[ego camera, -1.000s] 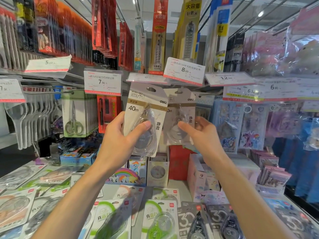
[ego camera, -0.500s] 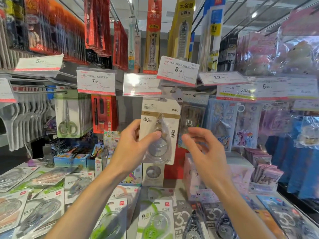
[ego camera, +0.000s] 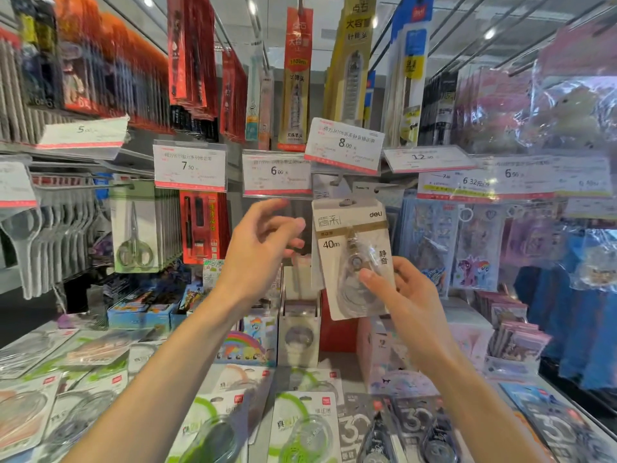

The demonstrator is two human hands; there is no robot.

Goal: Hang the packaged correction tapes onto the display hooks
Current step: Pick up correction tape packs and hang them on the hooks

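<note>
Head camera looks at a stationery display, and the white packaged correction tape (ego camera: 350,259) marked 40m hangs just under the 8.00 price tag (ego camera: 344,147), its top hole at the display hook (ego camera: 347,201). Right hand (ego camera: 405,295) pinches the pack's lower part, thumb across the clear blister, fingers (ego camera: 402,267) curled behind the card. Left hand (ego camera: 258,252) hovers just left of the pack, fingers loosely spread and holding nothing. Down near the camera, more carded correction tapes (ego camera: 300,426) lie flat on the bench (ego camera: 334,359), and scissors (ego camera: 133,242) hang far left.
</note>
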